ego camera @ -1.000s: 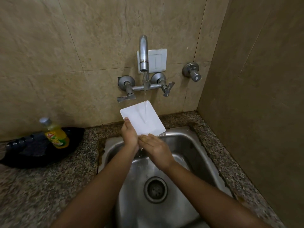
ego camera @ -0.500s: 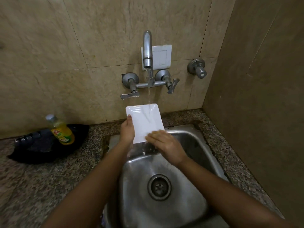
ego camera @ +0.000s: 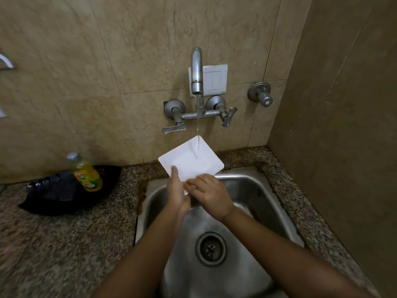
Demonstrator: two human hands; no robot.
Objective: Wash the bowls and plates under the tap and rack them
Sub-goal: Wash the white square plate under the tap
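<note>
The left hand (ego camera: 177, 191) is gripping the plate (ego camera: 191, 161) under the tap (ego camera: 197, 72); the right hand (ego camera: 211, 196) is pressing loosely bent fingers on its near corner.

Both forearms (ego camera: 150, 244) are showing bare as far up as I'm seeing them, and the left hand (ego camera: 177, 194) and the right hand (ego camera: 211, 198) are going bare too, uncovered end to end.

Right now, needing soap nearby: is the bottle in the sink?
No, the bottle rests on the black tray on the counter, left of the sink.
</note>
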